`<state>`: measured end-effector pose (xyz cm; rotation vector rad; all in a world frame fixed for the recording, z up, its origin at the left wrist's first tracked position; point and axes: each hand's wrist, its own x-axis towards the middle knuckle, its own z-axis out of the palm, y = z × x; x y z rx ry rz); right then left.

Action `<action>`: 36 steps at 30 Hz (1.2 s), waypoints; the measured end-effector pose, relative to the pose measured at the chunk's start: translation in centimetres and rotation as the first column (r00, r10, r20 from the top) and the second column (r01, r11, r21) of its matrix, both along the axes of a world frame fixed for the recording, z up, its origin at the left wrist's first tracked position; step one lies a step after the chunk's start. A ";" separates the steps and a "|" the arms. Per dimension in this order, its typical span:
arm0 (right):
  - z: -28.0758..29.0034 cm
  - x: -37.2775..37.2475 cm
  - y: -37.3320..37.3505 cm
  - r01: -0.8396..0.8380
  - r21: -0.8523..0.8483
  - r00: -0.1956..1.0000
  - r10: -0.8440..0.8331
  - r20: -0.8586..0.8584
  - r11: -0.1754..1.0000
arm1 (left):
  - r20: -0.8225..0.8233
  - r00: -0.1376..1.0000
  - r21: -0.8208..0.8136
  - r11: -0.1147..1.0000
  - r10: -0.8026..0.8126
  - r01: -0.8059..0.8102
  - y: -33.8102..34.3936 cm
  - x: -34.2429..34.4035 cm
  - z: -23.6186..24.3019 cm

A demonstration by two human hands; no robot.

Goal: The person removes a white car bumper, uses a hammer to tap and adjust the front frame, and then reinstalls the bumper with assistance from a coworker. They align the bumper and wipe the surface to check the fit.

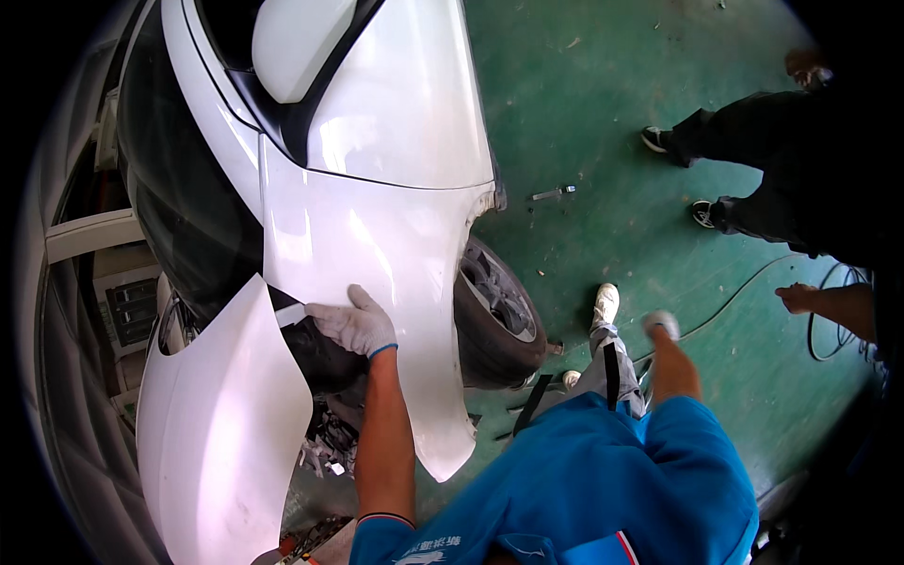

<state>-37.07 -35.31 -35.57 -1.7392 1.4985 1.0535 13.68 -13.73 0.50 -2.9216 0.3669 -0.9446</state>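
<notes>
My left hand, in a pale work glove with a blue cuff, rests at the inner edge of the white front fender of a car. Its fingers point left with the thumb spread apart. Just beyond the fingertips shows a small white piece; whether they touch it I cannot tell. To the left of this hand the white hood stands apart from the fender, leaving a dark gap. Low at my right side hangs my right hand, also gloved and smeared by motion. No held thing is visible there.
A front wheel sits beneath the fender. On the green floor lies a small tool-like object. A cable runs across at right. Another person's dark-trousered legs and a bare hand are at the right.
</notes>
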 end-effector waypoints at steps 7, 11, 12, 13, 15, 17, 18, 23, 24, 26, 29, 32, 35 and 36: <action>3.1 -18.9 -11.9 -0.083 -0.373 0.977 0.150 0.154 0.924 | -0.039 0.998 -0.055 0.997 0.052 -0.054 -0.3 -0.4 0.5; 2.3 -13.7 -8.4 0.668 0.359 0.335 -0.694 0.637 0.652 | -0.263 0.951 -0.193 0.974 -0.164 0.115 2.5 -2.3 3.6; 2.3 -12.0 -6.8 0.643 0.619 0.014 -0.815 0.580 0.451 | -0.361 0.899 -0.243 0.956 -0.248 0.166 3.3 -4.3 4.4; 3.2 -9.0 -3.9 0.653 0.495 0.142 -0.734 0.664 0.574 | -0.357 0.895 -0.222 0.955 -0.268 0.198 4.0 -7.2 3.9; 5.5 -3.9 2.5 0.485 0.236 0.432 -0.465 0.773 0.842 | -0.316 0.881 -0.243 0.927 -0.353 0.285 7.0 -13.9 2.8; 7.1 -1.4 7.9 0.313 0.117 0.527 -0.275 0.804 0.942 | -0.246 0.806 -0.244 0.839 -0.539 0.487 11.0 -21.5 0.5; 12.2 0.9 11.6 0.337 0.231 0.547 -0.389 0.741 0.913 | -0.309 0.738 -0.340 0.795 -0.600 0.503 13.6 -25.2 -0.6; 16.7 -2.1 17.0 0.065 -0.126 0.761 0.033 0.648 0.990 | -0.870 0.245 -0.434 0.901 -0.427 0.029 29.3 -38.8 -13.4; 16.1 -3.4 17.2 0.057 -0.188 0.783 0.073 0.617 0.980 | -0.931 0.108 -0.360 0.928 -0.350 -0.099 34.5 -40.7 -17.3; 15.1 -5.6 17.4 0.070 -0.234 0.811 0.081 0.579 0.970 | -0.986 -0.156 -0.012 0.971 -0.051 -0.241 46.9 -45.2 -24.1; 15.6 -9.2 17.2 0.081 -0.266 0.862 0.066 0.502 0.961 | -0.978 -0.206 0.142 0.700 -0.007 -0.700 57.6 -49.8 -24.3; 15.2 -10.1 17.7 0.019 -0.232 0.897 0.086 0.433 0.973 | -0.989 -0.062 0.044 0.136 -0.133 -0.990 62.4 -51.9 -22.3; 11.9 -7.9 18.0 -0.219 -0.190 0.872 0.279 0.403 0.957 | -0.971 0.092 -0.057 -0.160 -0.219 -0.985 63.3 -53.6 -22.4; 12.3 -6.9 17.7 -0.281 -0.178 0.853 0.330 0.405 0.943 | -0.953 0.139 -0.090 -0.185 -0.270 -0.979 61.9 -53.0 -22.6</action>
